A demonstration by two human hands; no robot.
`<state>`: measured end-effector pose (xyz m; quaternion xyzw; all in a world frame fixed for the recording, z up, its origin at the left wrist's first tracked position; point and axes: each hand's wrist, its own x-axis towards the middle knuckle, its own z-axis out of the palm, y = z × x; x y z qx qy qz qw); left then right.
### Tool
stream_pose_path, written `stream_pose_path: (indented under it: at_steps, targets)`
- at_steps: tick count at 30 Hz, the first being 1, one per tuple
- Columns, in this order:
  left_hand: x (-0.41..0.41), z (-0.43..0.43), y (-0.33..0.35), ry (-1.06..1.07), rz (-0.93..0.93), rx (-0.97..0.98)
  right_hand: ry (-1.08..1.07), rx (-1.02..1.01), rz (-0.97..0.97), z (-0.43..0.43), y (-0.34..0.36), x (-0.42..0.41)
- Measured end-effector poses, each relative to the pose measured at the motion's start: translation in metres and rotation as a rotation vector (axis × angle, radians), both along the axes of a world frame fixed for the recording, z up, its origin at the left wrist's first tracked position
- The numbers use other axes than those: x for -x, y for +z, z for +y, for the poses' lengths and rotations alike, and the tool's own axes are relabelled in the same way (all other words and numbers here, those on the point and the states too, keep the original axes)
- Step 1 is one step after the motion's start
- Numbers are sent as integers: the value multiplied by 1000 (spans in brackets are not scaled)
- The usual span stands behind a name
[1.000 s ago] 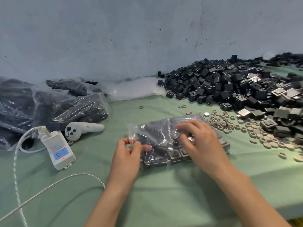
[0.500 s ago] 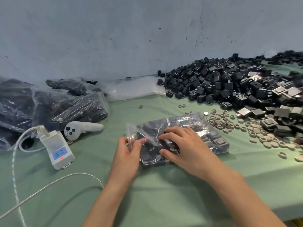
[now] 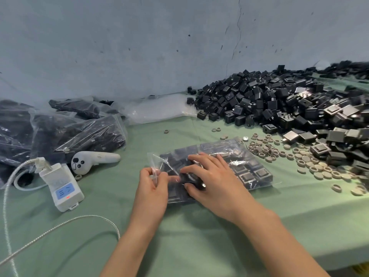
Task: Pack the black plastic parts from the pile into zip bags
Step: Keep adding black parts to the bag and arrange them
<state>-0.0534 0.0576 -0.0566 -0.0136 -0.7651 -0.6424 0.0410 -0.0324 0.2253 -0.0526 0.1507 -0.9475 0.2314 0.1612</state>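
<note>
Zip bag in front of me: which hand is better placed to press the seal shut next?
Left, probably. The left hand pinches the open mouth edge of the zip bag, so it could run along the seal. The right hand lies flat on the bag's middle, over the black parts.

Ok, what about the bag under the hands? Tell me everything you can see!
The bag is clear, crinkly, shiny plastic, lying flat on the green cloth and packed with black square parts. Its mouth points left, where the left hand pinches the edge. The right hand rests on top, fingers spread, pressing it down. Beige rings lie just right of it.
</note>
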Motion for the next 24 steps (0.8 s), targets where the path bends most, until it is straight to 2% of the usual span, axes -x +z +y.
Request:
stream_pose_path:
  at_steps: [6, 12, 14, 18, 21, 24]
  targets:
    - [-2, 5, 0, -41, -8, 5, 43, -13, -36, -18, -5, 1]
    - [8, -2, 4, 130, 63, 23, -13, 111, 3, -2, 7, 5]
    - [11, -3, 3, 168, 62, 39, -158, 167, 47, 18, 12, 10]
    - [20, -9, 2, 295, 37, -19, -612, 200, 53, 79, 11, 15]
    - [33, -19, 1, 380, -8, -76, -958, 118, -13, 122, 2, 12]
    - [48, -29, -4, 419, -40, -157, -1149, 131, -124, 154, -3, 11]
